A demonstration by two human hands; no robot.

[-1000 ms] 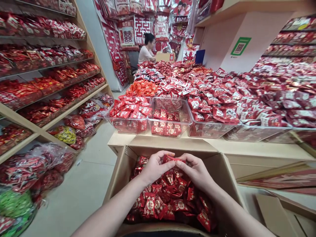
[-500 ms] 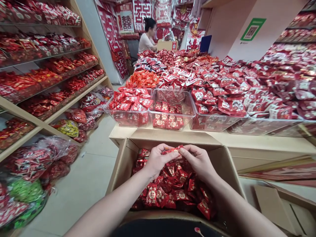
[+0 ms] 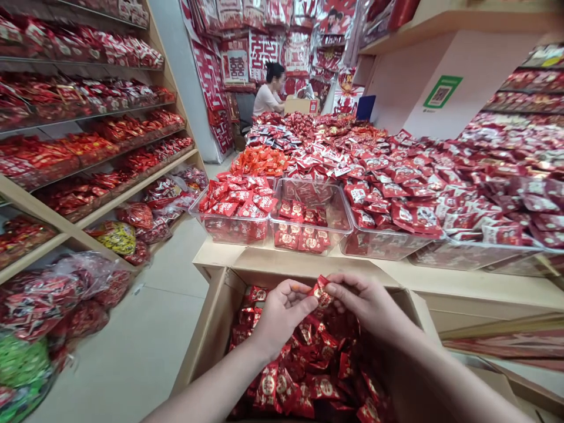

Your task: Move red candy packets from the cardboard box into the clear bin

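Between my two hands is a small red candy packet (image 3: 323,290) with gold print, held above an open cardboard box (image 3: 214,320). My left hand (image 3: 282,311) pinches its left side between thumb and fingers. On the other side, the thumb and fingers of my right hand (image 3: 362,296) are closed on its right edge. Many similar red wrapped packets (image 3: 304,364) lie loose in the box below. Just beyond the box, a clear plastic bin (image 3: 304,226) on the counter holds several of the same packets, laid in rows at its front.
More clear bins (image 3: 235,220) heaped with red packets line the wooden counter (image 3: 374,267). Stocked shelves (image 3: 88,132) rise on the left, with filled plastic bags (image 3: 66,288) on the floor below. A person (image 3: 267,94) sits behind a small carton (image 3: 301,106) at the back.
The view has tilted up, so the counter and my hands appear lower. The packet between my fingers has turned more upright, showing more of its printed face.
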